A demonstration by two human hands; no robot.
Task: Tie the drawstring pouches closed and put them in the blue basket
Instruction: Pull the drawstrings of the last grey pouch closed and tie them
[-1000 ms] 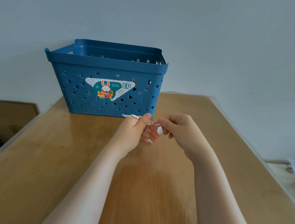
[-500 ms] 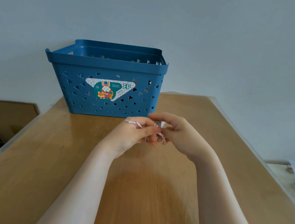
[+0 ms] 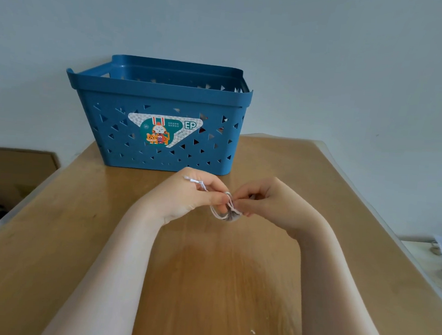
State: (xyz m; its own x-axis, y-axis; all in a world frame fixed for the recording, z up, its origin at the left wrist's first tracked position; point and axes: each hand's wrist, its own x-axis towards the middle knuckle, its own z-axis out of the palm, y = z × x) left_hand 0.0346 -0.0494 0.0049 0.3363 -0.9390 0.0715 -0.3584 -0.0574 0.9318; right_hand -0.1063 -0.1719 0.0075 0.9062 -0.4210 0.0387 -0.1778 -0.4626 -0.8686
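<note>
I count one blue basket (image 3: 161, 133) standing on one desk (image 3: 50, 233), with one printed label (image 3: 164, 131) on its near wall. Two hands are in view, the left hand (image 3: 185, 199) and the right hand (image 3: 270, 203). Between them I make out one small grey pouch (image 3: 233, 216), mostly hidden, and what seems to be one white drawstring (image 3: 196, 182), though strands may overlap

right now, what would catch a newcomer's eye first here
The blue basket stands out first, at the far end of the wooden table against the wall. Just in front of it, the left hand and right hand meet, both pinching the white drawstring of a small grey pouch.
</note>
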